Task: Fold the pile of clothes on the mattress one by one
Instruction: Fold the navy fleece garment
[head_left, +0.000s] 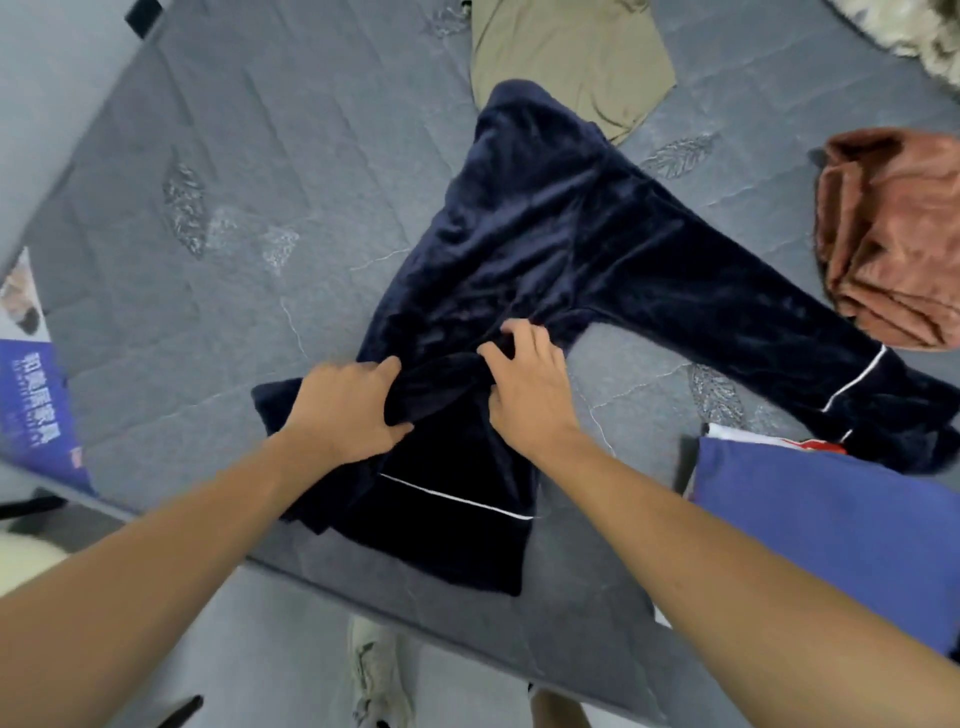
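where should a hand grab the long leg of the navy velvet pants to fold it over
Judging from its pose, grip the navy velvet pants at the right leg's cuff, near the white piping, coming from the right. That leg lies flat and splayed toward the folded blue garment, so its free end lifts most easily. Both the left hand and right hand currently bunch fabric at the crotch.

Navy velvet garment (545, 249) spread on mattress (234, 156)

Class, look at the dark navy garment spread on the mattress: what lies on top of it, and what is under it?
On the navy garment both hands, left hand and right hand, bunch its fabric. Under it lies the grey mattress; its top corner overlaps the olive garment. Anything else beneath is covered.
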